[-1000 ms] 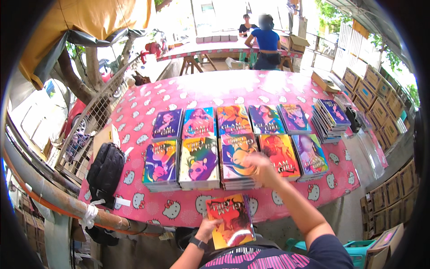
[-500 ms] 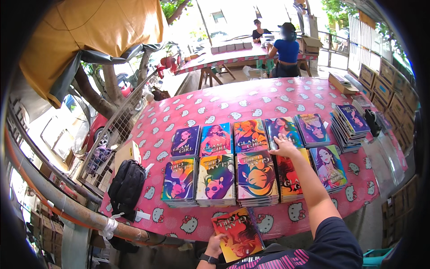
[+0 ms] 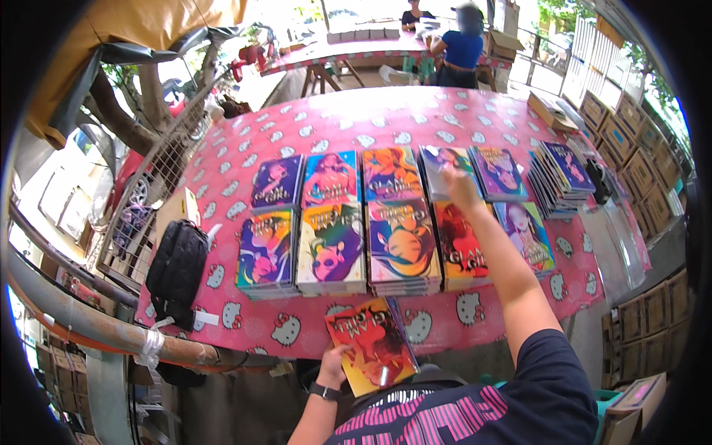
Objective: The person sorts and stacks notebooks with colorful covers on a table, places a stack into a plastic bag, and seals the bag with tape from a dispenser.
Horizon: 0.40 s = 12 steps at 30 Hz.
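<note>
Close to my body, my left hand grips a spiral notebook with a red and yellow cover, tilted near the table's front edge. Another notebook's edge shows beneath it. My right arm reaches across the front row to the back row. There my right hand, blurred, is closed at the lower edge of a green-and-purple notebook, whose pale underside or page shows beside the fingers. Two rows of notebook stacks lie side by side, among them a purple one, an orange one and a white-edged one.
A taller notebook pile stands at the right beside a black object. On the left lies a black bag. The pink patterned table carries an open carton. Cardboard boxes line the right; two people work at a farther table.
My right hand has gone from lying spread on the back-row stack to closing at its top notebook's edge. The view has tilted down; my left hand still holds its notebook.
</note>
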### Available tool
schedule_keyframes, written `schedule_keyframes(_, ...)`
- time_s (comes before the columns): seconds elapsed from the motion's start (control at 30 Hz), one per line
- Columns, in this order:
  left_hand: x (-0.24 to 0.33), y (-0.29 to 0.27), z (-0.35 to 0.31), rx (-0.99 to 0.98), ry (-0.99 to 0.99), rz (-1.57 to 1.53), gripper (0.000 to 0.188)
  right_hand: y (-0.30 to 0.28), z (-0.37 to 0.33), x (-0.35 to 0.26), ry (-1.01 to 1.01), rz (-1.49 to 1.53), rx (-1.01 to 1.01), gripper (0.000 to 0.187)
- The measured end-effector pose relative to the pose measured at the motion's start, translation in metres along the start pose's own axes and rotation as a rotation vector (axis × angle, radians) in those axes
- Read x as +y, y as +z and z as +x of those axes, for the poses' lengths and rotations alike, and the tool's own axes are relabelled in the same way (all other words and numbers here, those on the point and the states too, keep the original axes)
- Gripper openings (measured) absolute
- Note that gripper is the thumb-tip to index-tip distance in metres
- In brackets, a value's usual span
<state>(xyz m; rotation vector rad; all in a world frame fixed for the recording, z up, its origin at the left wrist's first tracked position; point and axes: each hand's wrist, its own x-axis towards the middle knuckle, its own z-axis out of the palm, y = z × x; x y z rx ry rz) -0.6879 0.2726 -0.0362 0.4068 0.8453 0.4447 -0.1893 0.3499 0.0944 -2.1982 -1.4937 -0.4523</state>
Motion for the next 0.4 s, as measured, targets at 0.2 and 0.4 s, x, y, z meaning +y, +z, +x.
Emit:
schedule_keyframes(0.2,0.022,0.038,-0.032,-0.196,0.128,-0.194,0.046,-0.143,-0.096,-0.132,-0.385,0.331,0.089,0.014)
schedule_keyframes(0.4,0.024,0.011,-0.022,-0.118,0.159,0.545,0.079,-0.11,-0.165,-0.196,-0.343,0.239,-0.457,0.087)
